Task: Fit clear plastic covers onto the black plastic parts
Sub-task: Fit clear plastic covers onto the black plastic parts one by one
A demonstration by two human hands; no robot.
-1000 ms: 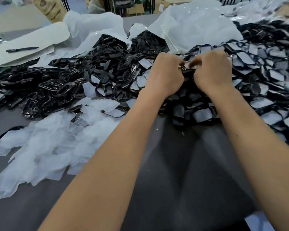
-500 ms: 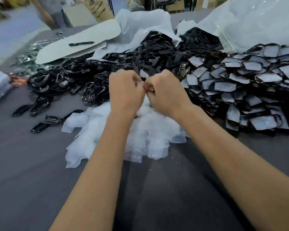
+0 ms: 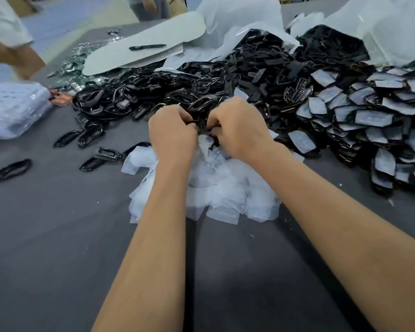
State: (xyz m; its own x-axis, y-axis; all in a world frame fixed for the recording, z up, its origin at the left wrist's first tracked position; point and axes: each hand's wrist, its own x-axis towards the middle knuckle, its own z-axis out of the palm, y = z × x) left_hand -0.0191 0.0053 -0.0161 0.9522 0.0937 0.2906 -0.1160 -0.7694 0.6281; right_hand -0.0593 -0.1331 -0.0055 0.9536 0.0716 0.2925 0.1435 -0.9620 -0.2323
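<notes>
Left hand [image 3: 173,135] and right hand [image 3: 237,133] close together, fingers curled round one black part [image 3: 201,122] above the heap of clear covers [image 3: 225,190] on the grey table [image 3: 58,236]. Covered parts [image 3: 369,121] piled at right, bare parts [image 3: 168,92] heaped behind, five or so strays lying loose at left. Heaps too dense to count. Judged perhaps half done, much remaining.
</notes>
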